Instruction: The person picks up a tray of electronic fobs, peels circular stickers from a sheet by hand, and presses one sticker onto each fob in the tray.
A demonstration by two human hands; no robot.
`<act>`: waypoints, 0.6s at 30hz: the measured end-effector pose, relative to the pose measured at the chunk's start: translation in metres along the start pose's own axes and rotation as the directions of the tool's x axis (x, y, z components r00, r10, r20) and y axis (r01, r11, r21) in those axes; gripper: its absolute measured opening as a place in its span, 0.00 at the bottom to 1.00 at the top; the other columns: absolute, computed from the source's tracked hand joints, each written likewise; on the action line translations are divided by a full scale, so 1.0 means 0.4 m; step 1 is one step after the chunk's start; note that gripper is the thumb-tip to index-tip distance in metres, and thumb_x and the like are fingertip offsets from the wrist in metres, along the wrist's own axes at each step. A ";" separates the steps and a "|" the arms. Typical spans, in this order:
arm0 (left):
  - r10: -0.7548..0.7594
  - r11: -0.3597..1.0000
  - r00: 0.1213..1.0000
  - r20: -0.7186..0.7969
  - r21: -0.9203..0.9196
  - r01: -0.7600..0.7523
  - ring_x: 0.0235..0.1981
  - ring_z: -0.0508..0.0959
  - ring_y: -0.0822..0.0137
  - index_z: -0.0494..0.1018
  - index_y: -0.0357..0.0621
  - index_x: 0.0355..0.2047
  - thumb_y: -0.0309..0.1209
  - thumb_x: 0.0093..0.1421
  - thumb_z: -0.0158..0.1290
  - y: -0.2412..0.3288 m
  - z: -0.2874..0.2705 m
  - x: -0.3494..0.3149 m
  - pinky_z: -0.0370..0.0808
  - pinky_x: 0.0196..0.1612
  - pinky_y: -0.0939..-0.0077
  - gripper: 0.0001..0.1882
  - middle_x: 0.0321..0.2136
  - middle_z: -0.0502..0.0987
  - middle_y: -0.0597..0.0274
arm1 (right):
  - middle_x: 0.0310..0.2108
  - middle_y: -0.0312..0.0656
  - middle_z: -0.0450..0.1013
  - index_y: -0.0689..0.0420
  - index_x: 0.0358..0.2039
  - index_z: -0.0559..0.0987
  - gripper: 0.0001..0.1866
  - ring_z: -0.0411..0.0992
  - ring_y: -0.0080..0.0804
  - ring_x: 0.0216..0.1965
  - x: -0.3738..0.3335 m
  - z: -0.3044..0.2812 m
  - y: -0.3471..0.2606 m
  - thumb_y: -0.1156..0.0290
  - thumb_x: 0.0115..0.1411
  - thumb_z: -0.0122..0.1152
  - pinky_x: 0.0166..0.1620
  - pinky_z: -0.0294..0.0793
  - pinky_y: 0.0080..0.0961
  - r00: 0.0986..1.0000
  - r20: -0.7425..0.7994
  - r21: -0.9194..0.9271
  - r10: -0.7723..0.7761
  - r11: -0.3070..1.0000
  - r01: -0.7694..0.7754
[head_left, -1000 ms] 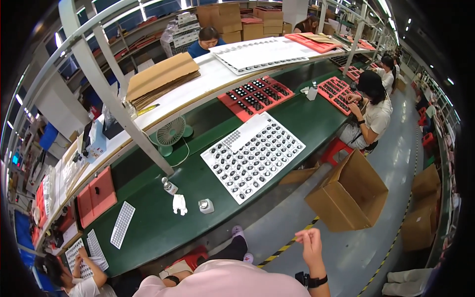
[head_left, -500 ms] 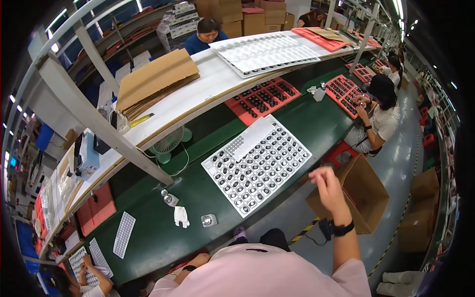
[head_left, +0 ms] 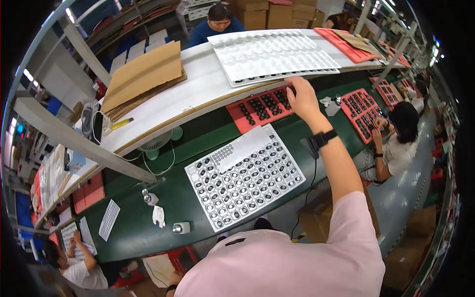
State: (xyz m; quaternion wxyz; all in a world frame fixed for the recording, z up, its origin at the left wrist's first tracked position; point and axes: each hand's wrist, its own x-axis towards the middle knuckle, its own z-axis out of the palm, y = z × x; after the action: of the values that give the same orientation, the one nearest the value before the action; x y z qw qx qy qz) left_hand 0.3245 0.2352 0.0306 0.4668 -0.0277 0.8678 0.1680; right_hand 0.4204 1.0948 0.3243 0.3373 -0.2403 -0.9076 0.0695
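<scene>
My right hand (head_left: pixel 303 99) is stretched out over the bench to the front edge of the upper shelf. Its fingertips are at the near edge of a stack of white moulded trays (head_left: pixel 272 54); whether they touch it I cannot tell. Thumb and fingers stand apart. A strap is round that wrist. My left hand (head_left: pixel 175 278) hangs low by my side, with its fingers mostly hidden. On the green bench below lies a white tray (head_left: pixel 247 183) with rows of small black round parts in its pockets. A white sheet (head_left: pixel 245 151) with grey dots lies over its far side.
Behind the tray sits a red tray (head_left: pixel 264 110) of black parts. Pump bottles (head_left: pixel 150 198), a white glove (head_left: pixel 158 216) and a fan (head_left: pixel 157 146) stand left. Cardboard sheets (head_left: pixel 143 79) lie on the shelf. Co-workers sit left, right and opposite; a cord (head_left: pixel 309 195) hangs from my right wrist.
My right hand has moved from above the floor at the right, forward to the shelf edge. The view has shifted, and my left hand now shows lower down.
</scene>
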 end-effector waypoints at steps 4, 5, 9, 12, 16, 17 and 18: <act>-0.071 0.983 0.986 -0.150 -0.180 0.043 0.25 0.81 0.59 0.75 0.37 0.32 0.29 0.61 0.53 -0.048 0.087 -0.106 0.76 0.29 0.64 0.07 0.24 0.80 0.52 | 0.47 0.47 0.76 0.57 0.47 0.78 0.17 0.73 0.49 0.49 0.102 0.140 0.085 0.77 0.55 0.60 0.52 0.73 0.41 0.990 -0.027 -0.150 -0.137 0.980 0.131; -0.066 0.980 0.978 -0.196 -0.196 0.027 0.25 0.81 0.60 0.75 0.37 0.32 0.29 0.61 0.53 -0.064 0.099 -0.128 0.76 0.28 0.64 0.07 0.24 0.80 0.52 | 0.48 0.47 0.76 0.55 0.48 0.78 0.18 0.73 0.49 0.51 0.114 0.164 0.104 0.76 0.54 0.61 0.53 0.73 0.42 0.983 -0.036 -0.200 -0.178 0.965 0.168; -0.144 0.937 0.964 -0.224 -0.343 0.060 0.23 0.81 0.61 0.75 0.37 0.33 0.28 0.62 0.51 -0.053 0.192 -0.167 0.76 0.26 0.65 0.07 0.24 0.80 0.53 | 0.47 0.49 0.77 0.54 0.50 0.79 0.17 0.74 0.50 0.49 0.150 0.185 0.147 0.70 0.59 0.61 0.53 0.73 0.42 0.969 0.069 -0.179 -0.236 0.953 0.244; -0.252 0.852 0.954 -0.164 -0.506 0.138 0.23 0.81 0.62 0.74 0.36 0.35 0.28 0.64 0.49 -0.018 0.279 -0.171 0.76 0.26 0.66 0.07 0.24 0.80 0.53 | 0.43 0.51 0.78 0.55 0.49 0.79 0.16 0.75 0.51 0.46 0.206 0.158 0.188 0.65 0.63 0.58 0.52 0.73 0.41 0.999 -0.004 -0.036 0.035 0.999 -0.035; -0.321 0.775 0.940 -0.113 -0.602 0.192 0.23 0.81 0.63 0.73 0.37 0.38 0.28 0.65 0.47 -0.028 0.311 -0.180 0.75 0.25 0.67 0.08 0.25 0.80 0.53 | 0.38 0.54 0.79 0.59 0.49 0.79 0.18 0.77 0.49 0.42 0.287 0.093 0.248 0.59 0.68 0.54 0.49 0.75 0.35 0.971 -0.178 0.152 0.160 0.979 -0.134; -0.321 0.771 0.940 -0.113 -0.607 0.191 0.23 0.81 0.64 0.73 0.37 0.38 0.28 0.66 0.47 -0.029 0.305 -0.182 0.75 0.25 0.68 0.08 0.25 0.80 0.54 | 0.38 0.54 0.79 0.59 0.49 0.79 0.18 0.77 0.49 0.42 0.298 0.073 0.261 0.59 0.68 0.54 0.49 0.75 0.35 0.972 -0.175 0.154 0.158 0.979 -0.132; -0.319 0.766 0.941 -0.115 -0.616 0.185 0.23 0.81 0.64 0.73 0.38 0.38 0.29 0.66 0.47 -0.027 0.304 -0.185 0.74 0.24 0.68 0.08 0.25 0.80 0.54 | 0.39 0.53 0.79 0.59 0.49 0.79 0.18 0.78 0.48 0.42 0.311 0.054 0.270 0.59 0.68 0.54 0.49 0.75 0.33 0.970 -0.175 0.158 0.168 0.977 -0.141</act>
State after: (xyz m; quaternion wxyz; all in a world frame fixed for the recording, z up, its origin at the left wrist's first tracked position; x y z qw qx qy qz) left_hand 0.4659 0.2555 0.0268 0.3568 -0.3078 0.8036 0.3636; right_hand 0.3667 1.2501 0.3488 0.4311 -0.2906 -0.8430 0.1383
